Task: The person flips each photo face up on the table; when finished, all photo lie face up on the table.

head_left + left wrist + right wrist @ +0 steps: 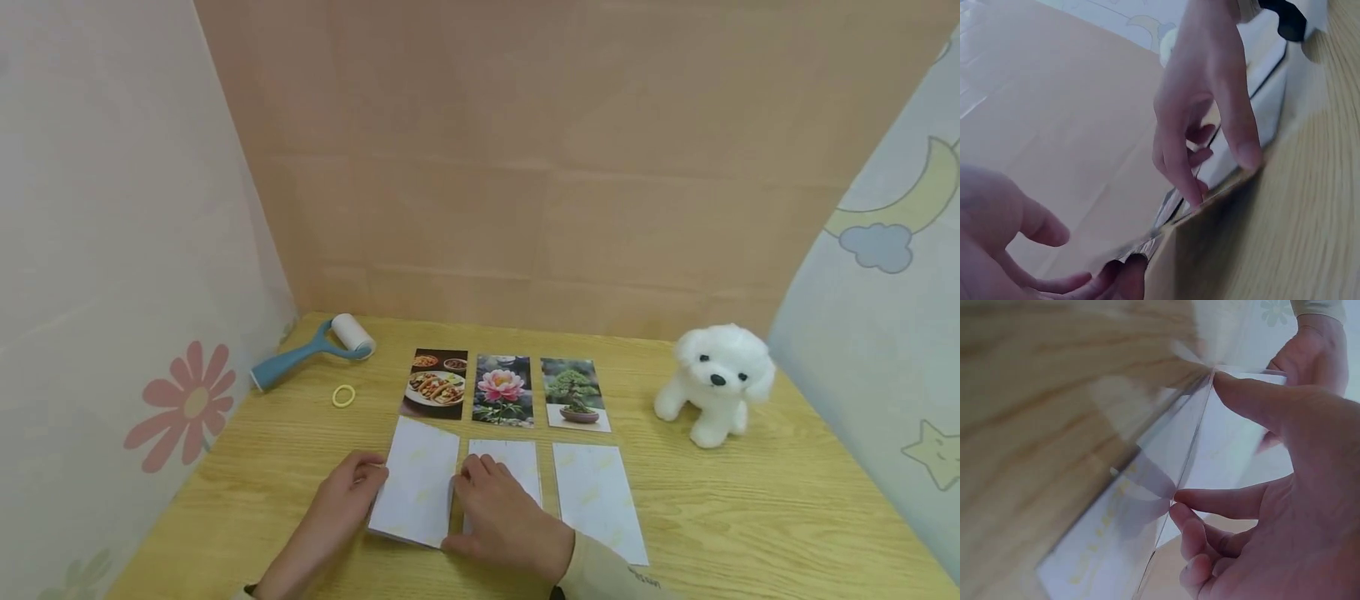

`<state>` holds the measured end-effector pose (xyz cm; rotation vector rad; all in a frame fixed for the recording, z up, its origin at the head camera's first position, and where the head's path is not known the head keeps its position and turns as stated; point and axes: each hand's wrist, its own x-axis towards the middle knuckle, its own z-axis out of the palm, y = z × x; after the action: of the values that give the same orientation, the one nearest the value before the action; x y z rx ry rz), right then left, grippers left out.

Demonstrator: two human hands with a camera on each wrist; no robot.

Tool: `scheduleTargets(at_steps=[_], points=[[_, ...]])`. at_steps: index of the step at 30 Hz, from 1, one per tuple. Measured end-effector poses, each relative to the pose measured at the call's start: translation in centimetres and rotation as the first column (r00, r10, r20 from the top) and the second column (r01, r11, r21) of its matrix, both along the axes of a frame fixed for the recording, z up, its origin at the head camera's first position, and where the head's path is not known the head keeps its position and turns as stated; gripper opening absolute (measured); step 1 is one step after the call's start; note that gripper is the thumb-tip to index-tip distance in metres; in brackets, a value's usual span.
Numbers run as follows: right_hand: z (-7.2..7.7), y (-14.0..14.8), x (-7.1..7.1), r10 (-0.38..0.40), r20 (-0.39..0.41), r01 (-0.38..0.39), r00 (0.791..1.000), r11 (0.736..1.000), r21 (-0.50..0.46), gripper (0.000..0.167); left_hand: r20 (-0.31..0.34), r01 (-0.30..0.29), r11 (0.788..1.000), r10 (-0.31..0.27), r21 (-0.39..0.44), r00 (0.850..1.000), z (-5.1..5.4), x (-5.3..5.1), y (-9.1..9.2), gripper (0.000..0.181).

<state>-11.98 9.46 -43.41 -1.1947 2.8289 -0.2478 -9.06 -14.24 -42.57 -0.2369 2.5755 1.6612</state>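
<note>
Three white cards with faint yellow marks form the front row. The leftmost white card [416, 483] is tilted, partly raised off the table. My left hand [348, 496] holds its left edge, and my right hand [506, 521] grips its right edge, the thumb near the lower right corner. In the right wrist view, thumb and fingertips of the right hand [1279, 481] meet the card's edge. Under the right hand lies the partly covered middle white card [517, 458]. Beside it is the right white card [600, 500]. The left wrist view shows the left hand's [1029, 250] fingertips at the edge.
Behind stand picture cards in a row: a food card [437, 387], a pink flower card [502, 392] and a bonsai card [576, 396]. A blue-handled lint roller [307, 350] and a yellow ring [343, 396] lie left. A white plush dog [716, 383] sits right.
</note>
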Motion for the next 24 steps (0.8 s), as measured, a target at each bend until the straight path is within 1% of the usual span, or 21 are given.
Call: scheduleTargets(at_steps=[2,4,6,9,11,14,15,17,19,21,24], points=[[0.0,0.1,-0.1,-0.018,0.043,0.019,0.999,1.000,-0.012,0.056,0.007,-0.024,0.996,0.024,0.081,1.000,0.4,-0.1,0.5,0.033],[0.0,0.2,-0.2,-0.036,0.099,0.039,0.994,0.999,-0.032,0.056,0.002,-0.036,0.983,0.036,0.180,0.999,0.7,-0.3,1.0,0.033],[0.1,0.3,-0.2,-0.048,0.149,0.058,0.988,0.996,-0.063,0.055,-0.006,-0.035,0.971,0.037,0.237,0.999,0.9,-0.4,1.5,0.034],[0.4,0.3,-0.3,-0.048,0.229,0.084,0.972,0.985,-0.149,0.054,-0.021,0.002,0.944,0.005,0.331,1.000,1.3,-0.5,2.3,0.037],[0.7,0.4,-0.4,-0.030,0.291,0.103,0.956,0.965,-0.240,0.053,-0.031,0.041,0.929,-0.032,0.367,0.999,1.5,-0.6,2.8,0.041],[1.3,0.6,-0.3,0.009,0.387,0.150,0.922,0.913,-0.379,0.052,-0.047,0.115,0.911,-0.105,0.397,0.993,1.6,-0.8,3.4,0.048],[1.6,0.6,-0.3,0.020,0.411,0.167,0.911,0.895,-0.414,0.052,-0.054,0.140,0.905,-0.129,0.402,0.990,1.5,-0.9,3.5,0.050],[2.0,0.8,-0.2,0.034,0.453,0.204,0.891,0.861,-0.466,0.051,-0.064,0.186,0.900,-0.175,0.394,0.982,1.5,-1.0,3.7,0.054],[2.4,0.9,-0.2,0.028,0.486,0.242,0.874,0.841,-0.484,0.053,-0.065,0.219,0.895,-0.210,0.389,0.975,1.3,-1.0,3.8,0.056],[2.6,1.1,-0.2,0.023,0.512,0.272,0.859,0.827,-0.492,0.054,-0.061,0.243,0.890,-0.238,0.386,0.969,1.1,-1.0,3.9,0.058],[2.8,1.3,-0.3,0.017,0.537,0.298,0.843,0.817,-0.493,0.055,-0.052,0.273,0.888,-0.274,0.369,0.960,0.9,-0.9,4.0,0.059]])
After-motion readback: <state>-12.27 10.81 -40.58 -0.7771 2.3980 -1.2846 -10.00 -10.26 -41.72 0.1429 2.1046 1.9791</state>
